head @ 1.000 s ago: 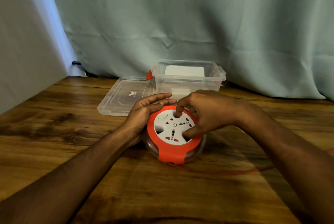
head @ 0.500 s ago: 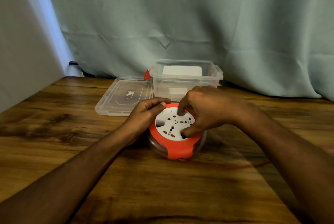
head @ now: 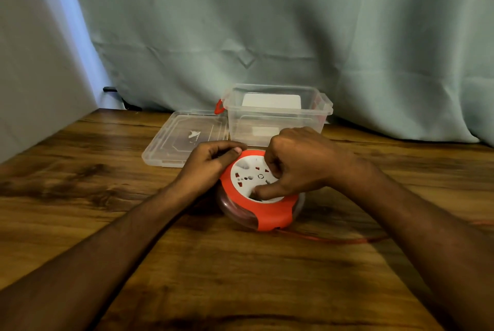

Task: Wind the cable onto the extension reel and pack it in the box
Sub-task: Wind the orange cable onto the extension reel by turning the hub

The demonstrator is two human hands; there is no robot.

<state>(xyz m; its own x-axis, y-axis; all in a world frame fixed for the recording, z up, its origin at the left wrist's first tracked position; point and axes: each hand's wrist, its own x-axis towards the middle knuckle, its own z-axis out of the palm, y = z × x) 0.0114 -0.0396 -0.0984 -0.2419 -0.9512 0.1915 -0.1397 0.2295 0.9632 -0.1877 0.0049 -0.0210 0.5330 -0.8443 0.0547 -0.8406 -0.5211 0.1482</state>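
A round extension reel (head: 270, 214) with an orange rim and a white socket face lies flat on the wooden table (head: 240, 277). My left hand (head: 211, 165) grips its left edge. My right hand (head: 296, 165) rests on the white face, with thumb and fingers pressed into its recesses. A thin orange cable (head: 336, 239) runs out from the reel's lower right across the table toward the right edge. Behind the reel stands an open clear plastic box (head: 278, 114) with red latches.
The box's clear lid (head: 181, 138) lies flat on the table to the left of the box. A grey-green curtain (head: 294, 36) hangs along the table's back edge. A pale wall (head: 34, 63) closes the left side.
The white socket face has rotated under my right hand, whose thumb has moved down toward me. My left hand's fingers have curled tighter on the reel's edge.
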